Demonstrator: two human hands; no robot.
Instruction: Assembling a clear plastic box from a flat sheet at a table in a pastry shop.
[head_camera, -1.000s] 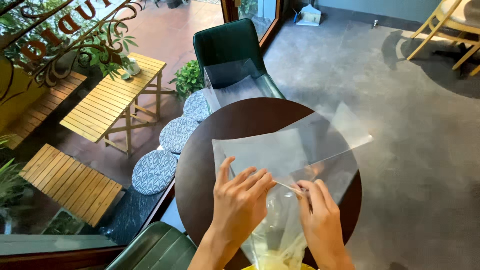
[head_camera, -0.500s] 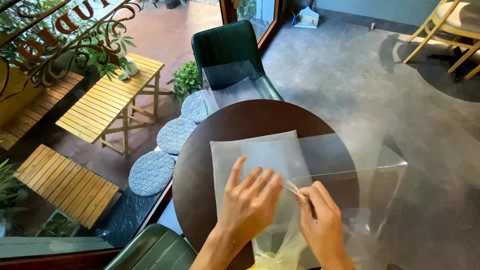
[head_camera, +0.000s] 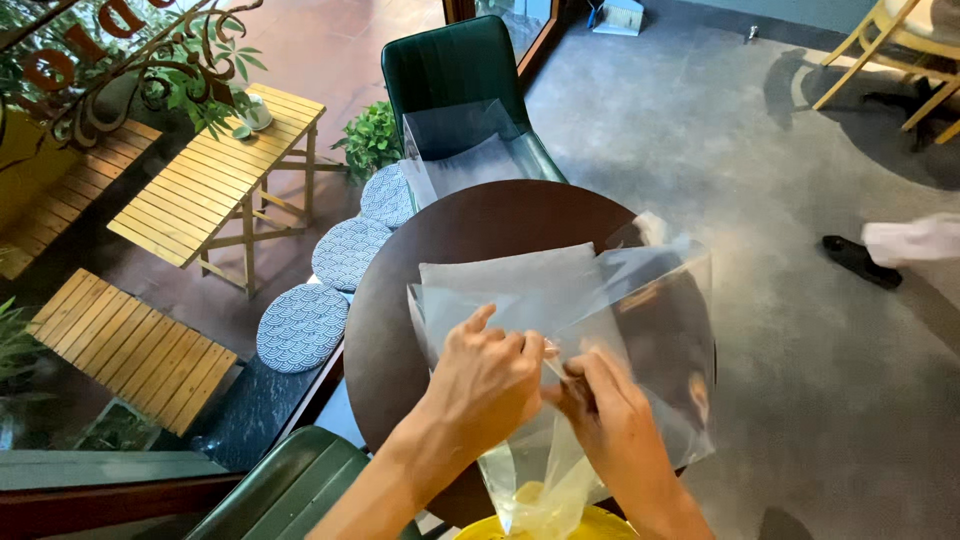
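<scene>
Hands-wise, your left hand (head_camera: 490, 375) and right hand (head_camera: 610, 425) both have fingers pinched on the clear bag (head_camera: 560, 300), which hangs over the round dark bench (head_camera: 400, 300), green chair (head_camera: 450, 70) behind it.

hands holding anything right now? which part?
Yes. Both the left hand and right hand pinch a clear plastic sheet at its near edge, where the fingertips meet above the round dark table.

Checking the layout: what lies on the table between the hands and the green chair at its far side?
In the head view, clear plastic sheets lie there, then bare dark table up to the green chair.
</scene>
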